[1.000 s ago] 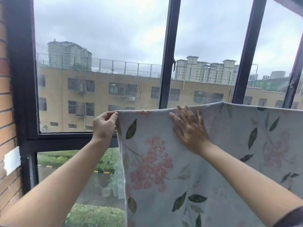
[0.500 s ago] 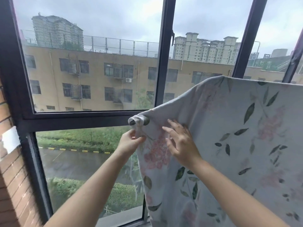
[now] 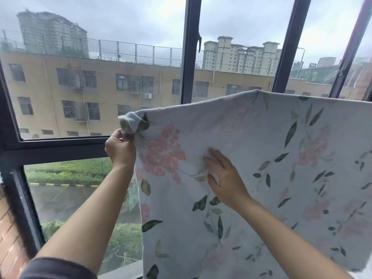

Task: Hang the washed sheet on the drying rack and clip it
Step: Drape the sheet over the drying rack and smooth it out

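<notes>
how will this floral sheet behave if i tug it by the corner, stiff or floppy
Probably floppy: the sheet hangs limp and its corner curls into a roll above the left hand. Likely to slide when tugged, since nothing visible pins it. It puckers under the right hand.

Dark window frame (image 3: pixel 189 57) w/ several mullions split the view; a small handle (image 3: pixel 199 42) sat on the centre mullion. Outside, overcast grey sky (image 3: pixel 130 17). Long tan bldg (image 3: pixel 106 77) ran across, rows of dark windows, one AC unit (image 3: pixel 148 95) on its wall, wire fence (image 3: pixel 124 51) along the roof. Behind it, a grey high-rise (image 3: pixel 52 33) at upper L and a cluster of pale towers (image 3: pixel 239 55) nr centre. Below: grass strip (image 3: pixel 68 170), yellow-black curb (image 3: pixel 60 185), wet-looking road (image 3: pixel 64 200), then a green hedge (image 3: pixel 124 238). Brick wall (image 3: pixel 10 238) at bottom L, indoors, beside the frame.
</notes>
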### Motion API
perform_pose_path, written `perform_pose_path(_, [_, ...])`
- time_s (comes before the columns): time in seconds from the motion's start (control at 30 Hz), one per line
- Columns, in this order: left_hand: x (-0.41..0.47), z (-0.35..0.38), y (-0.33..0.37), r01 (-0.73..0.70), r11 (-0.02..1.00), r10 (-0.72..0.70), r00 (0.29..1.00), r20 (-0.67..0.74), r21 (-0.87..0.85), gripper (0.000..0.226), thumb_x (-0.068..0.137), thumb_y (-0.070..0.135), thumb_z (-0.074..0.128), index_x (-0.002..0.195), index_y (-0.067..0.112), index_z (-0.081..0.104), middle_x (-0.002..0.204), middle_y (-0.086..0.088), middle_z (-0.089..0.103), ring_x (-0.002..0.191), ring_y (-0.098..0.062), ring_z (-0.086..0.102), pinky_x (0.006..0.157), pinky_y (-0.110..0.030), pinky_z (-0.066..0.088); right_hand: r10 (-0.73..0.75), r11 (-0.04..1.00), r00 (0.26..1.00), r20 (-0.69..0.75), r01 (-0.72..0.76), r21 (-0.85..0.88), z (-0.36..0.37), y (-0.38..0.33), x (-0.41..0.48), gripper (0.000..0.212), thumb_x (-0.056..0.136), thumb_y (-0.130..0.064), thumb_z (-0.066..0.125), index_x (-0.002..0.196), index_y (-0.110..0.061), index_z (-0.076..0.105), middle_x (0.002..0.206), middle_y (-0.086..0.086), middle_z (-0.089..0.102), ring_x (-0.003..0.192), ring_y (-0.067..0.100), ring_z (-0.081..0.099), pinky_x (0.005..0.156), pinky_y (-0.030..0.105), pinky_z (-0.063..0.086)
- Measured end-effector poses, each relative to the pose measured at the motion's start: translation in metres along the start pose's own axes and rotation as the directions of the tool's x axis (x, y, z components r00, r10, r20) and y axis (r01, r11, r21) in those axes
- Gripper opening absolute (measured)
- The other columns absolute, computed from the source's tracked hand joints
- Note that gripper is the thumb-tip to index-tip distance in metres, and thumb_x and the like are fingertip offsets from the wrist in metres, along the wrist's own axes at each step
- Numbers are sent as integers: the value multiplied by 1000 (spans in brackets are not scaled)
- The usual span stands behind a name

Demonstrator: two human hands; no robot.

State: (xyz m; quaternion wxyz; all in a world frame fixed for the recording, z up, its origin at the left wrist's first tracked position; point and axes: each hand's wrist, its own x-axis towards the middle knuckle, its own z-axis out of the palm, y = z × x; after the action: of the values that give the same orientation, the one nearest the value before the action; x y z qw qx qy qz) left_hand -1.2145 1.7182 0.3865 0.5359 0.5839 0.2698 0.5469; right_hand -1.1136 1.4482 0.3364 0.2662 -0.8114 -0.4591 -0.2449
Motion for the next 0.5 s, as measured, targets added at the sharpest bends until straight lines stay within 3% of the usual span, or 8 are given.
perform_pose_path(0.13, [0, 18, 3, 27, 958, -55, 995, 89, 287, 9, 84, 11, 56, 84, 8, 65, 88, -16, 66, 80, -29, 57, 71, -38, 47, 40, 999, 999, 6, -40, -1, -2, 10, -1, 48, 93, -17, 49, 140, -18, 45, 154, 4, 29, 144, 21, 22, 117, 32, 22])
perform_pose_path(0.2, [-9, 26, -5, 63, 954, -115, 980, 163, 294, 17, 82, 6, 55, 94, 5, 67, 94, -18, 66, 89, -32, 60, 75, -36, 46, 45, 999, 999, -3, -45, 10, -1, 13, -1, 47, 92, -15, 50, 139, -17, 46, 155, 2, 28, 144, 18, 21, 116, 25, 19])
perform_pose_path(0.3, [-27, 38, -13, 117, 962, -214, 887, 410, 248, 43, 65, 18, 56, 108, 10, 62, 96, -9, 62, 93, -26, 60, 77, -33, 48, 51, 998, 999, 15, -52, 25, 0, 17, -3, 50, 93, -15, 51, 141, -22, 43, 157, -4, 21, 146, 11, 13, 112, 17, 14])
perform_pose_path(0.37, [-40, 48, -19, 167, 951, -276, 836, 474, 259, 69, 57, 29, 54, 123, 10, 49, 105, -9, 58, 100, -26, 58, 83, -35, 48, 58, 997, 998, 22, -59, 48, 1, 17, -6, 51, 94, -17, 49, 143, -25, 40, 157, -9, 18, 145, 6, 10, 112, 13, 11])
perform_pose_path(0.43, [-63, 52, -20, 226, 929, -347, 811, 472, 294, 78, 69, 31, 58, 138, 8, 30, 120, -12, 53, 110, -27, 54, 91, -35, 45, 66, 994, 998, 7, -67, 91, 2, 19, -11, 50, 94, -21, 45, 144, -26, 39, 155, -13, 17, 143, 1, 10, 110, 6, 8])
perform_pose_path(0.5, [-86, 60, -26, 196, 928, -334, 816, 472, 318, 69, 85, 21, 55, 144, 6, 22, 134, -17, 48, 122, -29, 48, 97, -34, 39, 107, 982, 994, -9, -104, 159, 4, 25, -21, 48, 96, -25, 41, 143, -28, 38, 153, -16, 18, 141, -3, 12, 109, 3, 9])
